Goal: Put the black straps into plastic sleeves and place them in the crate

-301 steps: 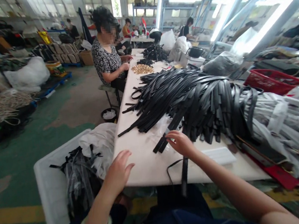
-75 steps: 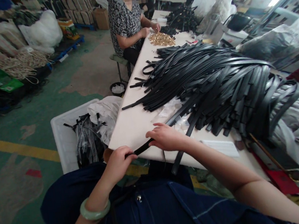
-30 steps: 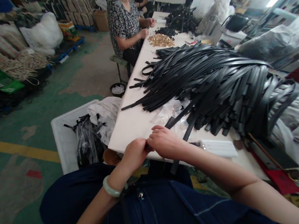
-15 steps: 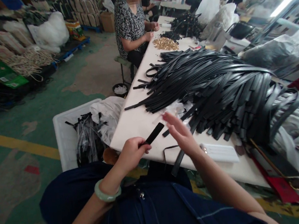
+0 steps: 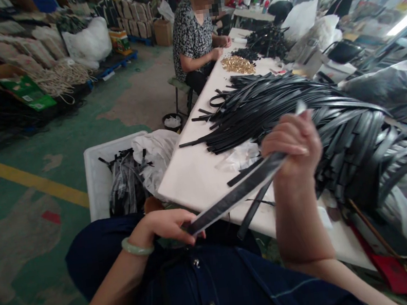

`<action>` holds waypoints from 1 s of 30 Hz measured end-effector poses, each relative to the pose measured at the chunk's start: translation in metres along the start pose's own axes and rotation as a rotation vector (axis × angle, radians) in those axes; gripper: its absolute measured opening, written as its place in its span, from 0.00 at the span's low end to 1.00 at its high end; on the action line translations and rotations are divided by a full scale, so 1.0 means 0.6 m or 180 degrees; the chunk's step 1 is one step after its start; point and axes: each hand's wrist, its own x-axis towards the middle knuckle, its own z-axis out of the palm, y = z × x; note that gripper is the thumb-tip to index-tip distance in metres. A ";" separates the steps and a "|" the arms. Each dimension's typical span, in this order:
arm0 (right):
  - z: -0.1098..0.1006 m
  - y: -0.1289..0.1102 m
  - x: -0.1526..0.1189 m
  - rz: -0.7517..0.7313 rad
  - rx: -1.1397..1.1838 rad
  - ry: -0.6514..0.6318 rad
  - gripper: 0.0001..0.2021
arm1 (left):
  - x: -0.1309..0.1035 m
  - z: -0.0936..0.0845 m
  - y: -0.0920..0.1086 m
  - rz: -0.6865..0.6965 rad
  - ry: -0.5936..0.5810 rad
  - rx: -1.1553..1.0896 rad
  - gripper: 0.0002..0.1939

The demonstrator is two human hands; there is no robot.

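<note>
My left hand [image 5: 171,224] pinches the lower end of a black strap with whitish edges [image 5: 236,195]. The strap slants up to the right, stretched between my hands above the table's near edge. My right hand [image 5: 292,142] is wrapped round its upper part, and a pale tip sticks out above the fingers. Behind my right hand, a large pile of black straps [image 5: 335,118] covers much of the white table [image 5: 180,174]. A crumpled clear plastic piece [image 5: 239,157] lies beside the pile. Below the held strap, another black strap [image 5: 253,215] hangs over the table edge.
A white bin [image 5: 99,184] with black strips and plastic stands left of the table. Further along, a person [image 5: 193,41] in a patterned shirt sits by a heap of gold-coloured pieces [image 5: 238,65]. A small black basket [image 5: 172,121] is on the floor.
My right hand was open with fingers apart and is now closed round the strap, higher up and further right. My left hand has moved slightly down. The view has shifted a little.
</note>
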 end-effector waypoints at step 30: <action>-0.008 0.262 -0.032 0.1290 -0.6196 -0.1936 0.08 | -0.123 0.059 0.035 -0.0797 0.2532 0.1900 0.05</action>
